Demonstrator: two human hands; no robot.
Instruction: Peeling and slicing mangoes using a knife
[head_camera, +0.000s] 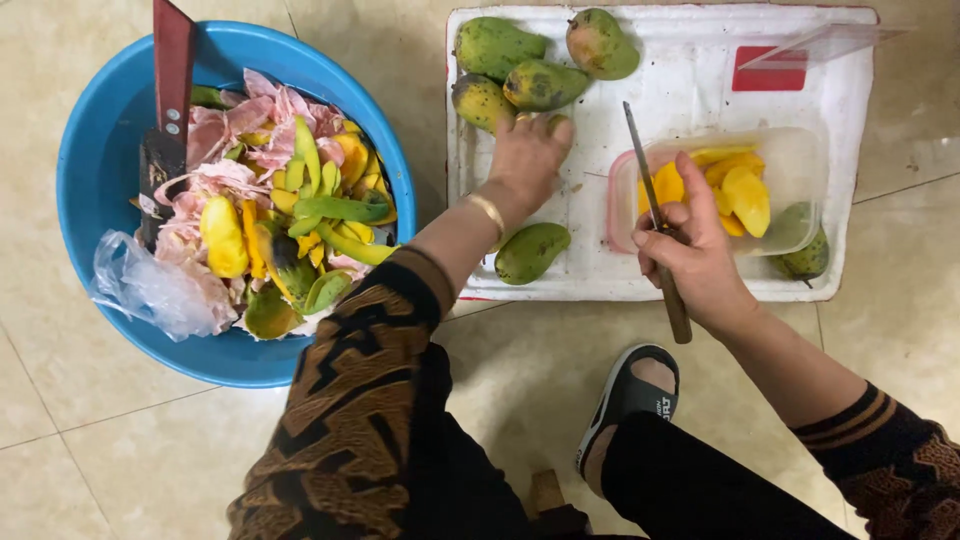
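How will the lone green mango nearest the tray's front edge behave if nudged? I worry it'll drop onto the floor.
The mango looks oval and smooth-skinned, so it may roll. It lies near the white tray's edge, so it could fall.

place: likely home | tiled floor (130, 440) | mangoes (530, 85) | peel basin (100, 120)

At the top edge of the frame the red-handled cleaver (168, 110) in the blue basin (90, 150) is cut off. The left hand (527, 155) covers most of a mango (556, 124), its fingers curled out of sight. Behind the clear container (790, 160), a mango (805, 252) at right shows only partly. The right hand (692, 252) hides the knife's (655, 215) middle.
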